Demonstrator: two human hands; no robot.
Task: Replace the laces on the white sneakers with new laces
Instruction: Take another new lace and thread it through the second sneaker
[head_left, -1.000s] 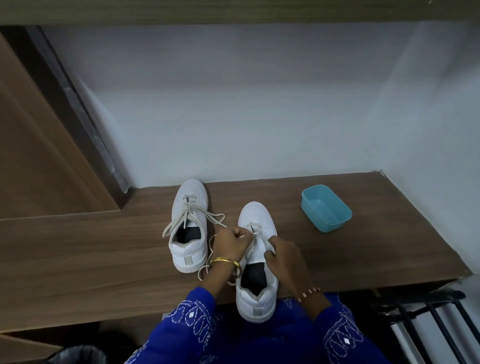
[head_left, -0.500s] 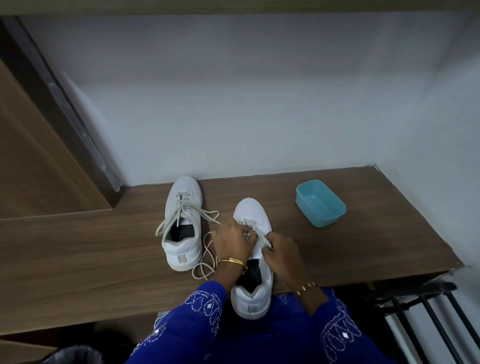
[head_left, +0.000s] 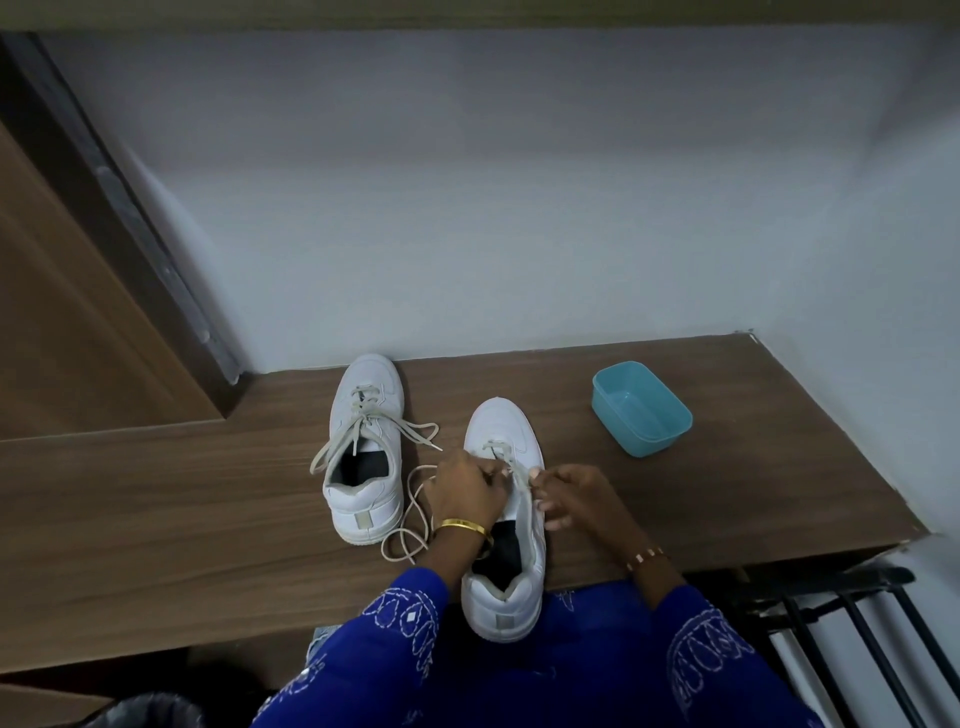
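On the wood-grain tabletop (head_left: 156, 519), the nearer smooth white sneaker (head_left: 503, 519) overhung the front edge. The left hand (head_left: 467, 493) and right hand (head_left: 571, 496) each pinched its flat, woven off-white lace (head_left: 521, 480) over the tongue, fingers curled. The other sneaker (head_left: 366, 452) (loosely laced) stood toward the back edge; a rounded teal plastic tub (head_left: 641, 410) sat near the right edge.

Wooden bench (head_left: 156, 499) against pale grey wall (head_left: 467, 182); brown door (head_left: 62, 312) left; dim light.
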